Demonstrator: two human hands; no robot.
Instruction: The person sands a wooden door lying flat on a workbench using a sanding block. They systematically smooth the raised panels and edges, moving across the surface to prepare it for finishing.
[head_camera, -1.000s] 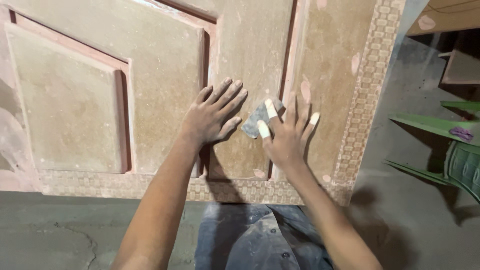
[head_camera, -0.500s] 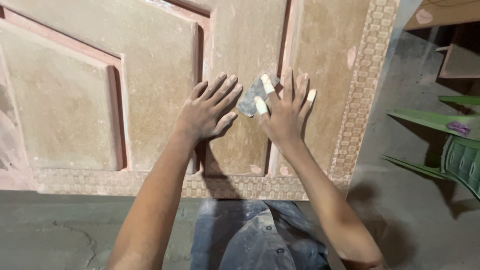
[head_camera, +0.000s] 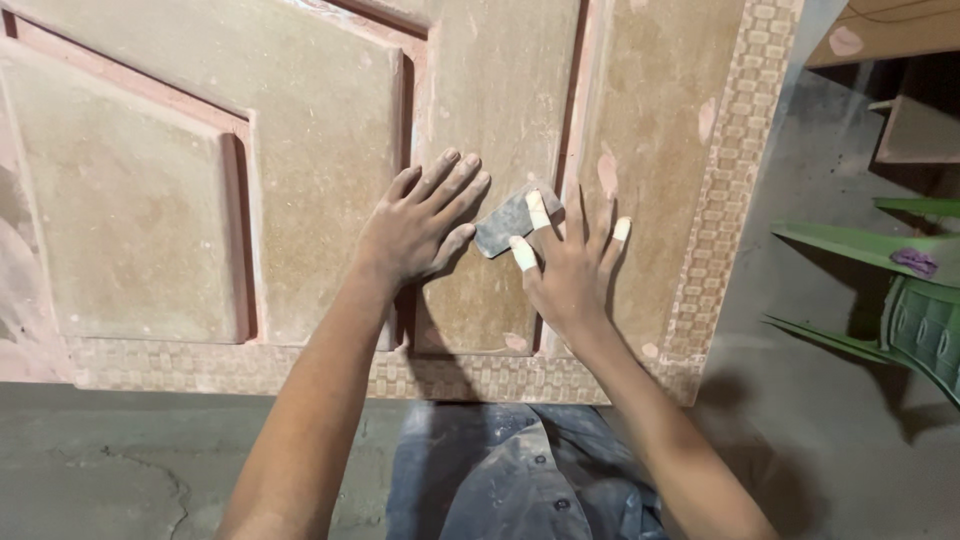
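The person's left hand (head_camera: 415, 225) lay flat on the dusty carved wooden door panel (head_camera: 300, 150), fingers stretched out and slightly fanned, holding nothing; just beside it the right hand (head_camera: 565, 270) pressed a small grey piece of sandpaper (head_camera: 503, 222) against the panel's flat middle strip, thumb and taped forefinger pinning it, the other fingers spread; a green plastic chair (head_camera: 910, 300) stood off to the right on the concrete floor (head_camera: 100, 460).

Both hands (head_camera: 490, 245) and grey sanding pad (head_camera: 512, 220) slightly lower on door panel (head_camera: 500, 120).
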